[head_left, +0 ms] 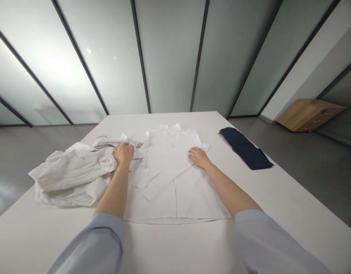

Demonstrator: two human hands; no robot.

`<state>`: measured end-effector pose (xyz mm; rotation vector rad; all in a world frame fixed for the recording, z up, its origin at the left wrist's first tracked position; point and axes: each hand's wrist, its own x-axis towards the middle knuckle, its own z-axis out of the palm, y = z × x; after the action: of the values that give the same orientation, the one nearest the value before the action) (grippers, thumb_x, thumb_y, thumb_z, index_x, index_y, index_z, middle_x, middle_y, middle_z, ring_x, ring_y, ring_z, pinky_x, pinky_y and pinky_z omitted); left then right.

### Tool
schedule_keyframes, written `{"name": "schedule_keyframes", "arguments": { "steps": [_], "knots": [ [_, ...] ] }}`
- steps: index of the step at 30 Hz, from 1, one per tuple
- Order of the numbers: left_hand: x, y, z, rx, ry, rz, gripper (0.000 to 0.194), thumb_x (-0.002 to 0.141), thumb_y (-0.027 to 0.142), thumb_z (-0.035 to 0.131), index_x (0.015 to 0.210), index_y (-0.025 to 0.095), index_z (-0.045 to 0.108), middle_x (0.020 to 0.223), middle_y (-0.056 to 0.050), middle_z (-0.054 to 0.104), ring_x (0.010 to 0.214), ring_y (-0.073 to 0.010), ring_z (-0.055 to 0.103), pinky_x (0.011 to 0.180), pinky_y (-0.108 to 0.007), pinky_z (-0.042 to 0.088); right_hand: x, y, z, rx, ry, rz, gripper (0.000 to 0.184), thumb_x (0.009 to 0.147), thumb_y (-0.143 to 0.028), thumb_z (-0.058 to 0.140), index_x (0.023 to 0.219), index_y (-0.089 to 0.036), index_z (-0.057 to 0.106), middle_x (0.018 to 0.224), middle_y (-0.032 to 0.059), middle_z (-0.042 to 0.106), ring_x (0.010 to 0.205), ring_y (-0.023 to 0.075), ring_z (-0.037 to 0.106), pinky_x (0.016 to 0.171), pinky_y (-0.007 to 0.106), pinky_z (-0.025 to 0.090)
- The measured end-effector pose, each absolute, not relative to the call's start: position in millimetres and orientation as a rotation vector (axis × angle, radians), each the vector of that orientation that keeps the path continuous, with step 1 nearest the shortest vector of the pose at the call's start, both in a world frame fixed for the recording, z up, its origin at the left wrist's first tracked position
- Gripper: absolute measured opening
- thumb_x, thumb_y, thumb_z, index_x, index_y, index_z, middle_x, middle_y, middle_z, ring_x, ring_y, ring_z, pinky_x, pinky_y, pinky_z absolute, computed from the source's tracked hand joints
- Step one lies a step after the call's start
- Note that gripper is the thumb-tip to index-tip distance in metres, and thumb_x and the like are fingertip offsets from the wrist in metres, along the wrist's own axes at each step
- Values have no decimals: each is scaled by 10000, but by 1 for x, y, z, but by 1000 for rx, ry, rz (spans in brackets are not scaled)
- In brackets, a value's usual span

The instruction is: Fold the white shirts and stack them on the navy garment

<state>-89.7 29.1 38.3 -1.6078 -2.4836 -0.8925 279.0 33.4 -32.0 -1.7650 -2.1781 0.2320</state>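
A white shirt (pixel 164 160) lies spread on the white table, its collar at the far end and its hem towards me. One sleeve is laid slantwise across its front from the right. My left hand (pixel 123 153) is closed on white cloth at the shirt's left side, where its other sleeve lies. Against that hand rests a crumpled heap of white garments (pixel 75 175). On the right side of the shirt, below the shoulder, my right hand (pixel 198 156) lies flat with its fingers spread on the cloth.
A folded dark navy cloth (pixel 245 147) lies on the right part of the white table (pixel 281 205). Beyond the far edge stand frosted glass panels (pixel 169 57) with dark frames. A wooden cabinet (pixel 309 114) stands on the floor at right.
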Motion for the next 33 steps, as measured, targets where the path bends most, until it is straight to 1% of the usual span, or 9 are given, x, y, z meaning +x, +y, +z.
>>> {"name": "schedule_keyframes", "arguments": {
  "steps": [4,9,13,15,20,23,26,29,33],
  "knots": [
    [-83,31,52,-1737,-2285,-1143,377,838,298,442,1071,137,692,1048,-136,688,1055,-291,595,953,-414,420,274,34,-29,-1721,-2111,204,342,881,-271,499,1173,-173,646,1281,112,582,1183,240,508,1013,363,349],
    [-31,27,68,-2216,-2141,-1664,474,841,418,485,1154,114,669,743,-46,680,751,-214,648,733,-331,502,245,24,-6,-1395,-2150,288,347,876,-352,542,1163,-190,649,1221,108,632,1182,245,518,1053,404,332],
    [18,17,58,-2875,-1744,-2160,542,892,439,444,1331,136,541,1016,-94,698,959,-212,657,831,-329,506,208,13,12,-1108,-2086,559,692,730,-484,707,1341,-220,518,1386,98,523,1278,271,454,1068,417,334],
    [30,14,50,-3089,-1584,-2209,540,910,433,415,1349,133,507,1105,-113,678,1045,-225,637,901,-360,489,192,13,17,-1042,-1927,712,623,747,-460,677,1304,-219,539,1341,82,565,1235,257,502,1044,405,368],
    [23,19,31,-2748,-1759,-1905,516,865,317,447,1356,157,449,1231,-123,613,1039,-211,617,927,-386,480,184,25,26,-1147,-1406,1087,318,780,-342,549,1043,-185,636,983,53,714,909,233,653,846,376,504],
    [13,21,22,-2468,-1995,-1341,561,799,244,489,1353,167,445,1312,-140,551,1157,-257,548,982,-421,442,197,28,41,-1112,-1182,1251,346,762,-328,539,1069,-189,618,902,38,717,824,232,663,785,349,528],
    [5,24,15,-2311,-2070,-747,664,763,255,544,1404,167,392,1471,-163,397,1357,-330,351,1082,-473,322,217,26,55,-1094,-1034,1334,384,795,-371,474,1079,-155,616,823,64,712,794,252,663,755,347,539],
    [-6,35,12,-2184,-2051,-468,719,781,253,536,1458,156,315,1546,-170,270,1426,-349,213,1126,-501,208,237,24,60,-1158,-982,1338,426,822,-406,410,1046,-121,634,721,87,694,762,274,659,739,359,539],
    [-26,63,12,-2266,-1948,-367,635,813,215,490,1435,205,366,1455,-141,433,1380,-300,318,1132,-511,172,253,23,54,-1236,-1146,1236,474,861,-444,336,1016,-131,656,667,77,676,769,263,662,752,340,527]
  ]
}}
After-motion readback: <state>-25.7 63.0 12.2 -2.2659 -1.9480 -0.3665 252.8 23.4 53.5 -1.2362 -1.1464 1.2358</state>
